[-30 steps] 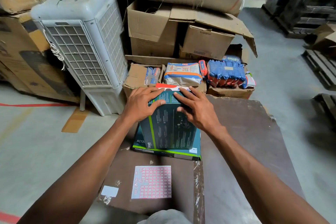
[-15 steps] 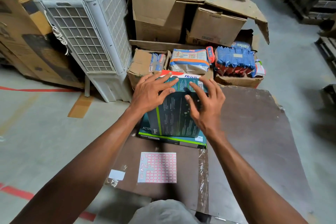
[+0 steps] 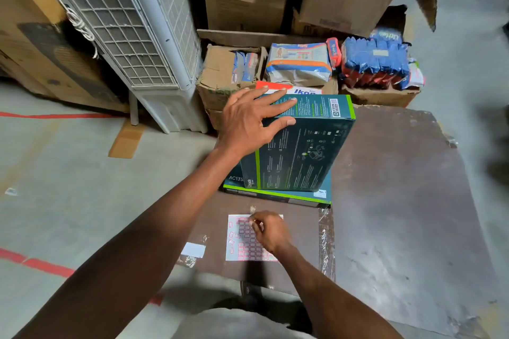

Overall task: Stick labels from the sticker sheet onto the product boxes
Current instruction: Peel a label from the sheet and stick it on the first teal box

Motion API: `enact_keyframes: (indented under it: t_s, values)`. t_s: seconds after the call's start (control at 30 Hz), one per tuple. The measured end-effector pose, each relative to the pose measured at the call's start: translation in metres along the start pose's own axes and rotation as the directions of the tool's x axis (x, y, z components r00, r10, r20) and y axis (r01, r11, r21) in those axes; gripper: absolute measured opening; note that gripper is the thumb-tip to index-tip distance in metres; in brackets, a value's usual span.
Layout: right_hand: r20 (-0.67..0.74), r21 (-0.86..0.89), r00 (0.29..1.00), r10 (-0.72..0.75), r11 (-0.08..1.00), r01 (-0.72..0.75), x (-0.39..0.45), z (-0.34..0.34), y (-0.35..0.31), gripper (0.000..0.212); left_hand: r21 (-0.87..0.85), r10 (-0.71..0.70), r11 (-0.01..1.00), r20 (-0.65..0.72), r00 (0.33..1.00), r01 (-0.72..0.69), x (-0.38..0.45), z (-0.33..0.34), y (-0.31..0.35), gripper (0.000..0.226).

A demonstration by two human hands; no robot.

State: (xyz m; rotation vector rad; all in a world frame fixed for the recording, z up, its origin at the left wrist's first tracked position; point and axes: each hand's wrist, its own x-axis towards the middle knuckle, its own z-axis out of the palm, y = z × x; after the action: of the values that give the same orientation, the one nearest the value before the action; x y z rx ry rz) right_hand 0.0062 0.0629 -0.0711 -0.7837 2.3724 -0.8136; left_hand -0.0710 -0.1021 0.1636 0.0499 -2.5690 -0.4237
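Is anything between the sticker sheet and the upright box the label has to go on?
Nothing visible. Bare board lies between the sticker sheet and the upright box; only the left hand rests on its upper corner.

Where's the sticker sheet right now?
In the head view, the sticker sheet lies flat on the brown board, just in front of the stacked teal boxes, with the right hand on it.
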Motion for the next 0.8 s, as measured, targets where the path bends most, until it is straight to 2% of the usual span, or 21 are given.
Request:
enact_keyframes:
  t_s: [0.1,0.17,0.4,0.8]
  values:
    - [0.136,-0.213,0.99,-0.021,0.976,0.05,0.006,0.024,0.002,0.022,-0.022,0.013,1.0,-0.011,1.0,-0.014,-0.003,0.003,-0.006,0.039]
    - [0.205,-0.285,0.977,-0.054,0.952,0.112,0.008,0.036,0.002,0.026,-0.031,0.021,0.999,-0.01,1.0,-0.021,-0.006,0.005,-0.008,0.04]
    - [0.355,-0.332,0.931,-0.083,0.92,0.208,0.026,0.047,-0.006,0.04,-0.031,0.025,0.999,0.002,1.0,-0.025,-0.002,0.006,-0.01,0.041]
    - [0.443,-0.473,0.886,-0.137,0.804,0.361,0.037,0.047,-0.009,0.032,-0.027,0.013,1.0,0.019,1.0,-0.012,0.001,0.005,-0.01,0.041]
